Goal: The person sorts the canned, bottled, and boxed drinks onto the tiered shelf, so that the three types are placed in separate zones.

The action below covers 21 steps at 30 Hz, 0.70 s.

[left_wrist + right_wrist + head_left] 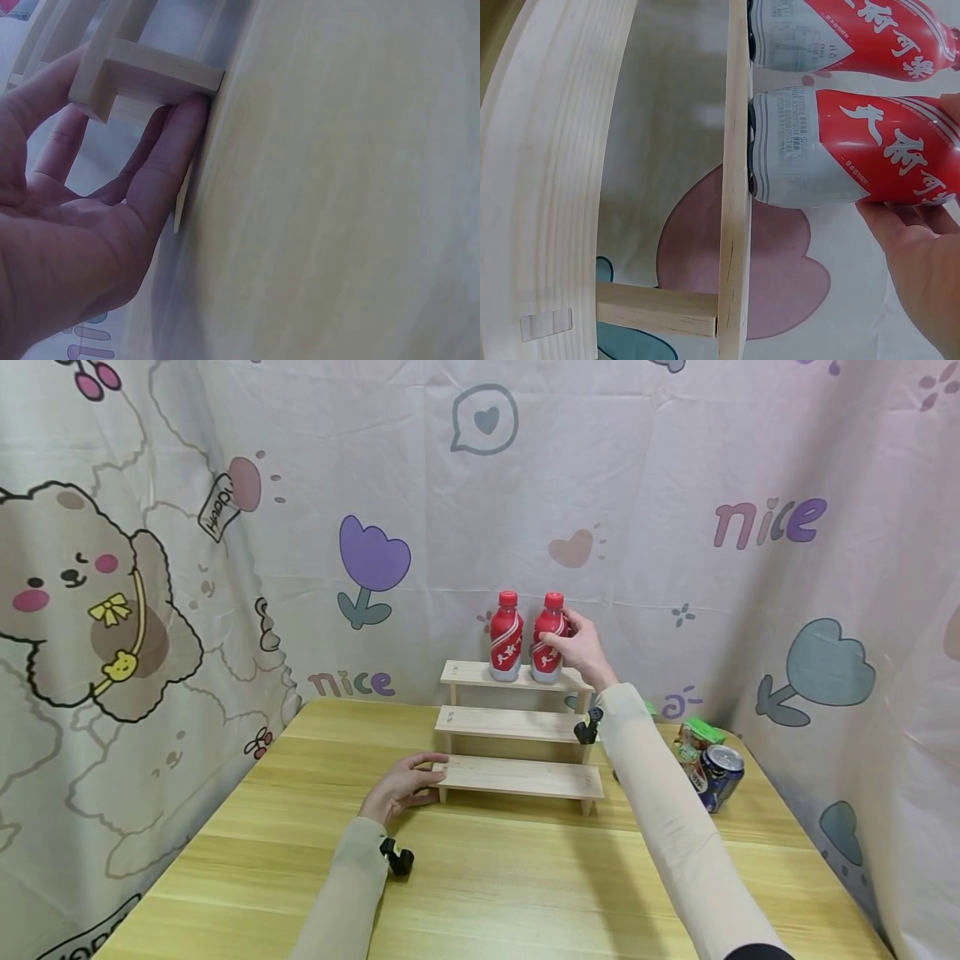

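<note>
Upper centre: right hand point(587, 653) grasps upright red-and-grey bottle point(546, 658), white-lettered, red-capped. Below, left of centre: left hand point(401, 788) grips wooden stand point(513, 722).

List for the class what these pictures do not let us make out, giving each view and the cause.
Head: the lower part of the packet, behind the can and right sleeve.
Head: the can's fine print, too small.
Right wrist: the cap of the bottle in the right hand, cut off by the right edge.
Left wrist: part of the stand, cut off by the top edge.
</note>
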{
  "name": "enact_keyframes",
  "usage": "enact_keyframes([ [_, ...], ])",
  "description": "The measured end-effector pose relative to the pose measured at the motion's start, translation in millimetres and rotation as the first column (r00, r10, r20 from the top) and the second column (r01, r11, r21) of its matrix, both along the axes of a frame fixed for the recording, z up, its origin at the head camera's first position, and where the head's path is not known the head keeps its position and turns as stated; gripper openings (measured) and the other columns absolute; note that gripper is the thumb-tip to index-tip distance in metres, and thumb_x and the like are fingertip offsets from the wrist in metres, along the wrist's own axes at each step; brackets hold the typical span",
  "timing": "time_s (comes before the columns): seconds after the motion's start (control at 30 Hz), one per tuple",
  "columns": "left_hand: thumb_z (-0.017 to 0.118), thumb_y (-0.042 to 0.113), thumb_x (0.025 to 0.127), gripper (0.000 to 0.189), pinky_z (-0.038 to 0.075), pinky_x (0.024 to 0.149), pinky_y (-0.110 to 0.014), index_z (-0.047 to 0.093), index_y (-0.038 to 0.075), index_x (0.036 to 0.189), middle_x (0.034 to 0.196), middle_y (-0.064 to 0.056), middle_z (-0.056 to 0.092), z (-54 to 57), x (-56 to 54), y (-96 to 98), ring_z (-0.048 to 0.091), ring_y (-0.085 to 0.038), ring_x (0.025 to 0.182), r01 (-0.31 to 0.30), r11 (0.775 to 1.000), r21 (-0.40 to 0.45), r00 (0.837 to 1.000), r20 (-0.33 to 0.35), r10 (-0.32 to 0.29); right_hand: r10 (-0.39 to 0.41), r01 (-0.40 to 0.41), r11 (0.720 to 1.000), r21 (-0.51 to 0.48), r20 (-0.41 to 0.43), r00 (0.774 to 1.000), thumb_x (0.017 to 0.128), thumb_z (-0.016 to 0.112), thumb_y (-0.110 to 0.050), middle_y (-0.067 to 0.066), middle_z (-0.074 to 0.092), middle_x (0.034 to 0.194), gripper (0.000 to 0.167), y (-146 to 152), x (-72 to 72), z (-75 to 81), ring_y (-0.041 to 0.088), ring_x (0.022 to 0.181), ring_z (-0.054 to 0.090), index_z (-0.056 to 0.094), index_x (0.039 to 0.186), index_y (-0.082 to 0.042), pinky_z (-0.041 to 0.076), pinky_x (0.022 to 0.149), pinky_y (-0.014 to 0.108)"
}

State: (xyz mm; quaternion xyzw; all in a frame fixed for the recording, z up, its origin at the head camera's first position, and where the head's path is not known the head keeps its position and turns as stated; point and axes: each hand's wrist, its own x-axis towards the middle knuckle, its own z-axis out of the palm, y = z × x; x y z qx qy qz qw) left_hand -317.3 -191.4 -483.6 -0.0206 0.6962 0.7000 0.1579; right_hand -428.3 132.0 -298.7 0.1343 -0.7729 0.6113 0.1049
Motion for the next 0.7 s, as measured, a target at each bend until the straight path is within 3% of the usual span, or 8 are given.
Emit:
enact_keyframes([
  [0.4, 0.069, 0.015, 0.092, 0.038, 0.056, 0.093, -0.045, 0.063, 0.014, 0.130, 0.121, -0.010, 0.054, -1.3, -0.3, -0.8, 0.058, -0.019, 0.097, -0.001, 1.000, -0.002, 1.000, 0.000, 0.001, 0.058, -0.058, 0.998, -0.019, 0.007, 0.998, 0.089, 0.073, -0.021, 0.012, 0.053, 0.143, 0.070, 6, 7.3, -2.6, 0.025, 0.121, 0.055, 0.039, 0.151, -0.023, 0.057, 0.090, 0.047],
  [0.57, 0.069, 0.015, 0.092, 0.039, 0.055, 0.094, -0.045, 0.062, 0.014, 0.130, 0.122, -0.010, 0.054, -0.4, -0.7, -1.7, 0.058, -0.019, 0.101, 0.008, 1.000, -0.002, 1.000, 0.005, -0.008, 0.062, -0.062, 0.996, -0.058, 0.000, 0.998, 0.090, 0.071, -0.015, 0.018, 0.049, 0.145, 0.067, 8, 24.6, 4.6, 0.032, 0.126, 0.053, 0.041, 0.150, -0.013, 0.053, 0.096, 0.051],
  [0.7, 0.070, 0.014, 0.091, 0.039, 0.055, 0.094, -0.046, 0.062, 0.014, 0.130, 0.123, -0.011, 0.054, 1.1, -1.6, -1.8, 0.059, -0.020, 0.103, 0.014, 1.000, -0.003, 1.000, 0.006, -0.014, 0.041, -0.042, 0.999, -0.028, -0.044, 0.998, 0.091, 0.068, -0.011, 0.024, 0.049, 0.144, 0.062, 12, 37.8, 6.9, 0.039, 0.130, 0.050, 0.042, 0.147, -0.006, 0.046, 0.105, 0.052],
])
